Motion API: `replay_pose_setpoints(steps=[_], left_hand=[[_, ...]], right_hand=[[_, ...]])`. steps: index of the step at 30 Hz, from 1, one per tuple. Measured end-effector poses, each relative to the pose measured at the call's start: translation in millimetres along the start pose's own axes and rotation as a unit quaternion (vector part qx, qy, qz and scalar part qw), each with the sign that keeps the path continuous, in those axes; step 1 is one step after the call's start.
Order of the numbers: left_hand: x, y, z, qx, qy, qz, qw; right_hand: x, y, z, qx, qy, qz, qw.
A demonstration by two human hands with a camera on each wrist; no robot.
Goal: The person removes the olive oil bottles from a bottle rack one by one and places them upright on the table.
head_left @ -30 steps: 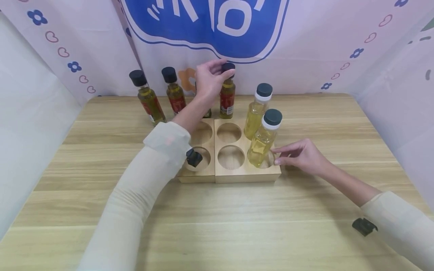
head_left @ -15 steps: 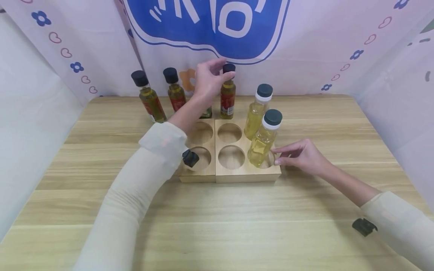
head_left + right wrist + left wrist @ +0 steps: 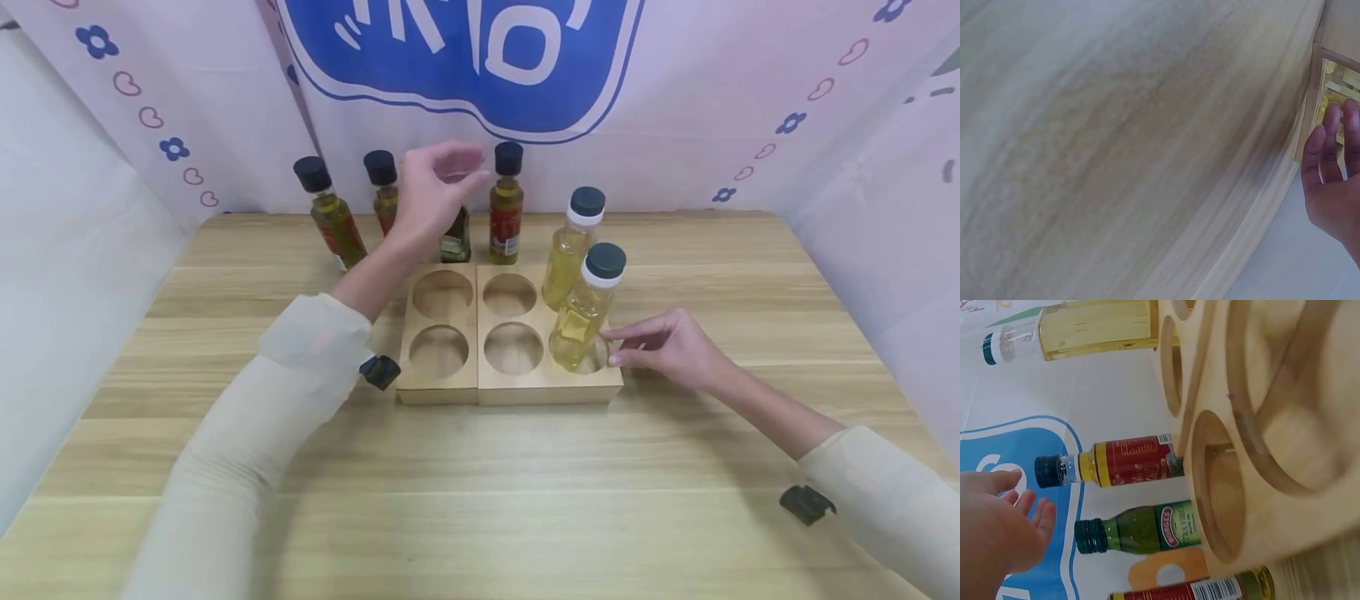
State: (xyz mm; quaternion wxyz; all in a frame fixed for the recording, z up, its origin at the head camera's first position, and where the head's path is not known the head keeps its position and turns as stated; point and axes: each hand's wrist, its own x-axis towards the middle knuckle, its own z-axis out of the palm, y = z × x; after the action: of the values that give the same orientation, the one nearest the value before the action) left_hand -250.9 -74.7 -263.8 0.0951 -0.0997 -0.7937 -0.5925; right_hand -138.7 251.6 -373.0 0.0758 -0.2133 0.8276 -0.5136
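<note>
My left hand (image 3: 431, 196) is raised behind the wooden holder, thumb and fingers parted with nothing between them. Just right of its fingertips stands an olive oil bottle (image 3: 506, 223) with a black cap and red label; the left wrist view shows the cap (image 3: 1050, 471) apart from the fingers. Below that hand is a green Borges bottle (image 3: 455, 240), partly hidden. My right hand (image 3: 671, 348) touches the right end of the wooden holder (image 3: 551, 395) with its fingertips. Two bottles of pale yellow oil, a front one (image 3: 577, 321) and a back one (image 3: 564, 265), stand in its right-hand holes.
Two more red-labelled bottles, one at the far left (image 3: 339, 229) and one partly behind the left hand (image 3: 386, 204), stand at the back. A printed curtain (image 3: 675, 100) hangs behind the wood-grain table (image 3: 480, 500). Several round holes in the holder hold no bottle.
My left hand has let go of the black cap of the olive oil bottle and drawn away to the left. That bottle stays upright. My right hand keeps its place.
</note>
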Motion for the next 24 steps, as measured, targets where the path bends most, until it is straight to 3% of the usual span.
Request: replay_pose_setpoints(steps=[7, 13, 19, 24], left_hand=[[-15.9, -5.9, -13.1, 0.059, -0.048, 0.016, 0.9970], [-33.5, -12.3, -24.2, 0.107, -0.109, 0.027, 0.9879], [-47.7, -24.0, -38.7, 0.143, -0.133, 0.017, 0.9805], [-54.1, -40.6, -51.8, 0.186, -0.154, 0.035, 0.9698]], right_hand=[[-1, -1, 0, 0.002, -0.001, 0.004, 1.000], [-1, -1, 0, -0.001, -0.001, 0.007, 1.000], [-1, -2, 0, -0.004, -0.001, 0.014, 1.000], [-1, -2, 0, -0.003, -0.001, 0.017, 1.000]])
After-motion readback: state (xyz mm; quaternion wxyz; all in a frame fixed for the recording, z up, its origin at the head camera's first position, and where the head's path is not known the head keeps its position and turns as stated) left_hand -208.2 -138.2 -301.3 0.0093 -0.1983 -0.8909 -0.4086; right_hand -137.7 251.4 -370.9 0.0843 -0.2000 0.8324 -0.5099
